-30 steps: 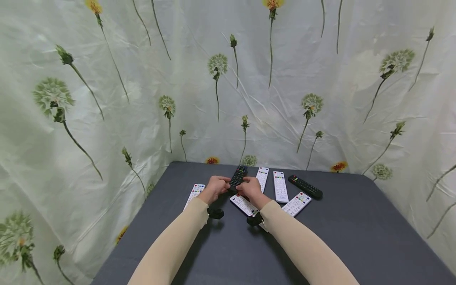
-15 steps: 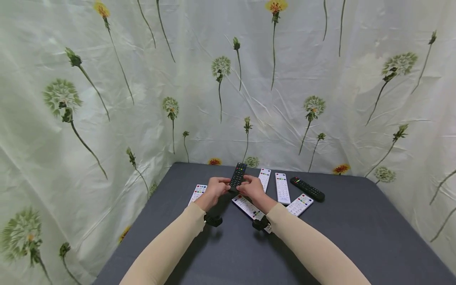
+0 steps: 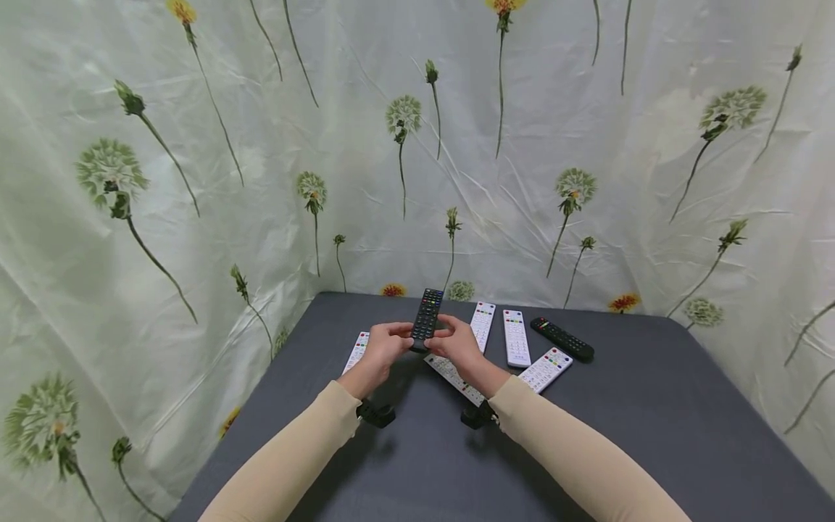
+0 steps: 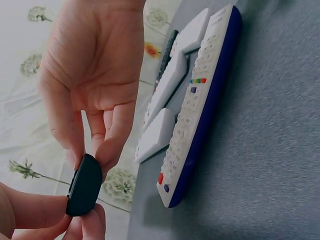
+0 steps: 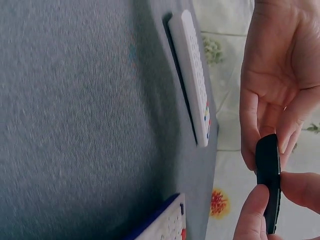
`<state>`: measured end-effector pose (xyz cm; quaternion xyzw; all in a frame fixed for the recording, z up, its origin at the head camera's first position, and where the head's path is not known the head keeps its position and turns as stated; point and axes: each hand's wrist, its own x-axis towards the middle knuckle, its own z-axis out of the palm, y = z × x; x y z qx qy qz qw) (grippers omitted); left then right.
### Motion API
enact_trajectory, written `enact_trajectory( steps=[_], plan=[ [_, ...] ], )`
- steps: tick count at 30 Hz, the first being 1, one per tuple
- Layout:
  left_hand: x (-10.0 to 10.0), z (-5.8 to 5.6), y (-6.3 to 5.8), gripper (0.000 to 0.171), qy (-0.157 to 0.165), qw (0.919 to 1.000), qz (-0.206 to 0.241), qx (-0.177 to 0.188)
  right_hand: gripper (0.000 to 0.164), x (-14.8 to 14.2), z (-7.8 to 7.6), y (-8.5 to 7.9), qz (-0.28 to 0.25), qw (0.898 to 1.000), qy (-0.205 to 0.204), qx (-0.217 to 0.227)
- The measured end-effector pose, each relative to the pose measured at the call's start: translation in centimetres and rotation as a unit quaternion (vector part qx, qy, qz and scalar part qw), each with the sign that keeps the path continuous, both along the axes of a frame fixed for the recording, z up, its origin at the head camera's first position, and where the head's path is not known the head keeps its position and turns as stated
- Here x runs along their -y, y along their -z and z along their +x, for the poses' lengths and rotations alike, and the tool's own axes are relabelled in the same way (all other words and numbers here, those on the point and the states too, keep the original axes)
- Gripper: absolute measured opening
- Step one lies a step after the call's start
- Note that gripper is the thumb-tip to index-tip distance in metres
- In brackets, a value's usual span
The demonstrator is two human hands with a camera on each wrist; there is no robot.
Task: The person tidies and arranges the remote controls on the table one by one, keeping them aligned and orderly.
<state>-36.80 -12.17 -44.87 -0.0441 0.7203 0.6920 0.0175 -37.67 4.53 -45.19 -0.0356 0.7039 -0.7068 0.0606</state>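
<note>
Both hands hold a black remote control (image 3: 427,319) above the table, its button side facing up and its far end raised. My left hand (image 3: 383,349) pinches its left edge between thumb and fingers. On the opposite edge, the right hand (image 3: 462,346) grips it the same way. The left wrist view shows the rounded near end of the remote (image 4: 86,186) between the fingertips of the two hands. Below the right hand lies a white remote with a dark blue underside (image 4: 187,115), partly covered by that hand in the head view.
Another white remote (image 3: 356,351) lies on the dark grey table (image 3: 417,464) left of the hands. To the right are several more white remotes (image 3: 516,338) and a second black remote (image 3: 562,340). A dandelion-print curtain (image 3: 365,145) stands behind the table.
Both hands have lifted the black remote from the table, tilted its far end upward and brought it slightly left. The other remotes have stayed in place.
</note>
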Motion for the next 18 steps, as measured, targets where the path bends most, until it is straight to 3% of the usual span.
enact_trajectory(
  steps=[12, 18],
  plan=[
    [1.5, 2.1, 0.3, 0.036, -0.011, 0.9992, -0.020, -0.033, 0.073, 1.3, 2.1, 0.0, 0.011, 1.000, -0.017, -0.012],
    [2.1, 3.3, 0.5, 0.037, -0.015, 0.9990, -0.032, -0.027, 0.075, 1.8, 3.1, 0.4, -0.003, 1.000, -0.021, -0.013]
  ],
)
